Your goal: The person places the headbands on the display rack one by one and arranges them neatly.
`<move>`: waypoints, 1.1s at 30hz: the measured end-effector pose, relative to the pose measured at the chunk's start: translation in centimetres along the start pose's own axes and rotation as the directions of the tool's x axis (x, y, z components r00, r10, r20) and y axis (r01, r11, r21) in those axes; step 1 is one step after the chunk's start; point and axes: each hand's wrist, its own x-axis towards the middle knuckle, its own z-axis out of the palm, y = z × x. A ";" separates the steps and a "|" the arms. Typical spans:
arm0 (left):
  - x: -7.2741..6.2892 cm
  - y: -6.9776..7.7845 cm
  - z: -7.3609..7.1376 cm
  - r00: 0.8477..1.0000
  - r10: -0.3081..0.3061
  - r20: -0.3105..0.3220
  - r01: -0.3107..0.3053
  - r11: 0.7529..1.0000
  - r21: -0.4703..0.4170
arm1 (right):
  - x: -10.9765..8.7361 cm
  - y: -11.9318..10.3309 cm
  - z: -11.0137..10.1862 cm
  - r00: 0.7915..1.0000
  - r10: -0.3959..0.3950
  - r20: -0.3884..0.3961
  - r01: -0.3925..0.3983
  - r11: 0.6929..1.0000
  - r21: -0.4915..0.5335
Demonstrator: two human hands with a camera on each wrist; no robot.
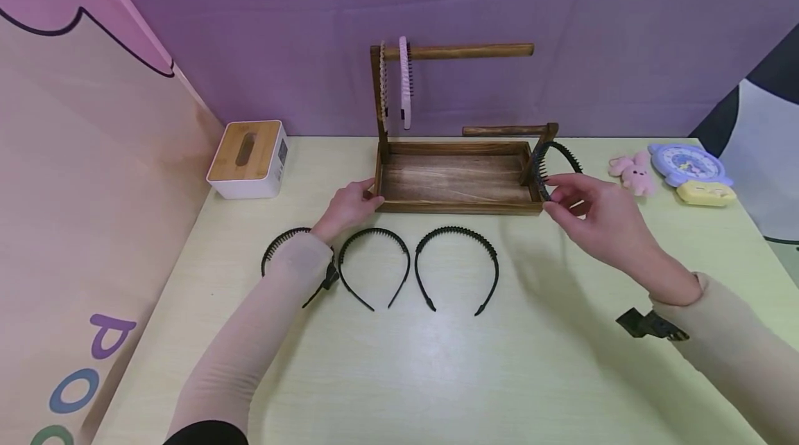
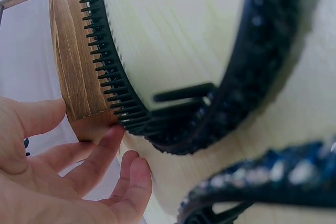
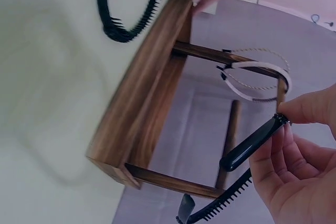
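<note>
My left hand (image 1: 348, 209) grips the left front corner of a brown wooden headband rack (image 1: 460, 208), thumb and fingers on either side in the left wrist view. With thumb and fingers, my right hand (image 1: 602, 224) pinches one end of a black toothed headband (image 1: 566, 152) beside the lower bar's post at the rack's right. On the upper bar (image 1: 474, 51) hang a pale lilac headband (image 1: 405, 81) and a thin beaded headband (image 1: 383, 84). Nothing hangs on the lower bar (image 1: 502, 131).
In front of the rack lie a left black headband (image 1: 275, 245), partly hidden by my left arm, a middle one (image 1: 374, 231) and a right one (image 1: 458, 230). A tissue box (image 1: 250, 157) stands left; a pink plush toy (image 1: 635, 172) and a blue-yellow toy (image 1: 691, 164) lie right.
</note>
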 end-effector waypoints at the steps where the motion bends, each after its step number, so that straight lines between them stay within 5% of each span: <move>1: 0.0 0.0 0.0 1.000 -0.002 -0.002 0.002 1.000 0.000 | 0.2 -0.1 -0.2 1.000 0.005 -0.009 -0.005 1.000 0.003; 18: 0.0 0.0 0.0 1.000 -0.017 -0.003 0.017 1.000 -0.016 | 6.0 0.0 -2.8 0.970 0.049 -0.238 -0.042 0.999 0.034; 27: 0.0 0.0 0.0 1.000 -0.026 0.004 0.026 0.999 -0.021 | 9.0 0.7 -2.8 0.961 0.021 -0.275 -0.016 1.000 0.020; 33: 0.0 0.1 0.0 0.999 -0.032 -0.002 0.032 0.999 -0.025 | 10.9 1.0 -2.2 0.963 0.076 -0.260 -0.064 0.997 0.051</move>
